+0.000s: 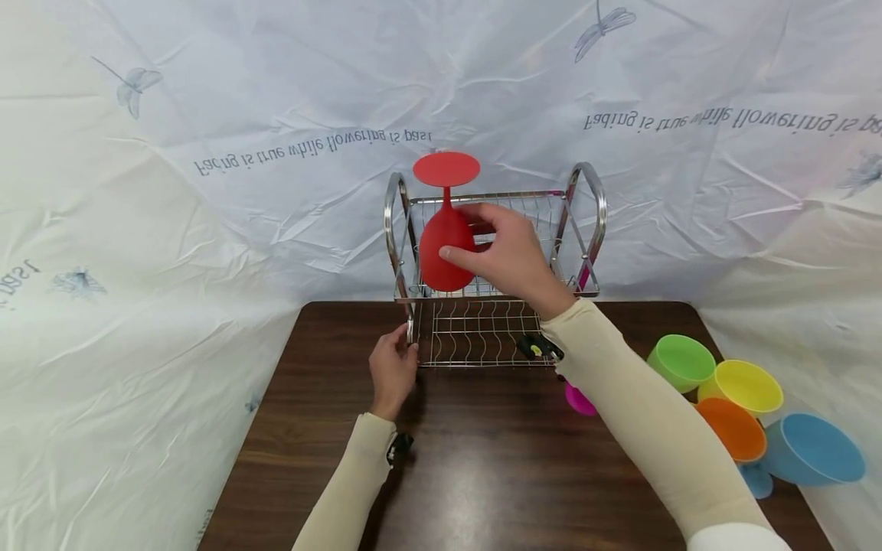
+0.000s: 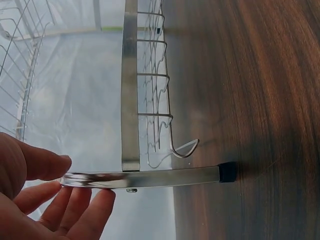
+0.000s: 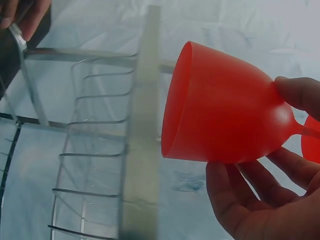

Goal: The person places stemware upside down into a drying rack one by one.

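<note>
Upside down, a red plastic goblet point(image 1: 446, 245) is held by its bowl in my right hand point(image 1: 506, 249), over the top tier of a two-tier metal dish rack point(image 1: 496, 298). In the right wrist view the goblet point(image 3: 225, 105) has its rim toward the rack, apart from the wires; thumb and fingers grip the bowl near the stem. My left hand point(image 1: 394, 369) holds the rack's left front leg. The left wrist view shows the thumb and fingers of this hand point(image 2: 55, 190) pinching the metal leg point(image 2: 150, 177) above its black foot.
Green point(image 1: 682, 363), yellow point(image 1: 744, 386), orange point(image 1: 732, 430) and blue point(image 1: 816, 450) cups stand at the table's right edge. A magenta item point(image 1: 580, 399) lies partly hidden behind my right forearm. Patterned white sheeting point(image 1: 310, 214) hangs behind the dark wooden table point(image 1: 482, 474).
</note>
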Available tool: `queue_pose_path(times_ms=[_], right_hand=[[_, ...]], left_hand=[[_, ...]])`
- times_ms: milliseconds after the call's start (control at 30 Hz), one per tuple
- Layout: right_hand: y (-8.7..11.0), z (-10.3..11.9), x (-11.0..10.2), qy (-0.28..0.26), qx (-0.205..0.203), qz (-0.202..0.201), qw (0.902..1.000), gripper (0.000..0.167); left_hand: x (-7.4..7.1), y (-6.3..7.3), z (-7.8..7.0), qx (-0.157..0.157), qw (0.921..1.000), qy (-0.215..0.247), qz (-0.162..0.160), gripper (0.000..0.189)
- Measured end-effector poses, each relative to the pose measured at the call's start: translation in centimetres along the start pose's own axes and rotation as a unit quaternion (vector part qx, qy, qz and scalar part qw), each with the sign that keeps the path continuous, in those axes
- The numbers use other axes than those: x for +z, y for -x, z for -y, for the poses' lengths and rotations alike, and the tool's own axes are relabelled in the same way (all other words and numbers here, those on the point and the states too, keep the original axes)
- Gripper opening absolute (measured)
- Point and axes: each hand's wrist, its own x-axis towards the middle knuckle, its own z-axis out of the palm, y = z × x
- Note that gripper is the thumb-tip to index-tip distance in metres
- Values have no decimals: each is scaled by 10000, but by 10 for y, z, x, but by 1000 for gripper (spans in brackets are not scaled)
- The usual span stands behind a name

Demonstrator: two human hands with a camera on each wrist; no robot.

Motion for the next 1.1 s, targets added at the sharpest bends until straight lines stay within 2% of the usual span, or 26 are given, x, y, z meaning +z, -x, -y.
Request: queue_pose_path(times_ms=[133,333,500,600,833,1100], right_hand=[[-12,-7,9,203,-5,165,9997,61],[-25,-19,18,614,-43,323,9976,61],[-36,-24,24,614,228,317,9974,61],[-41,-27,30,648,419,478,9959,61],[-44,-36,36,759,722,731,9918,59],[-45,-42,35,664,651,731,9930,57]], left_hand=[[0,0,0,-164,9998,72,103,41],[1,1,0,-171,9996,51,226,41],[1,-1,2,-117,9997,-87,181,42],[0,-2,3,-116,9998,-111,152,42],[-1,-2,4,-75,9997,-57,217,42],[-1,-2,7,133,9997,-132,183,43]])
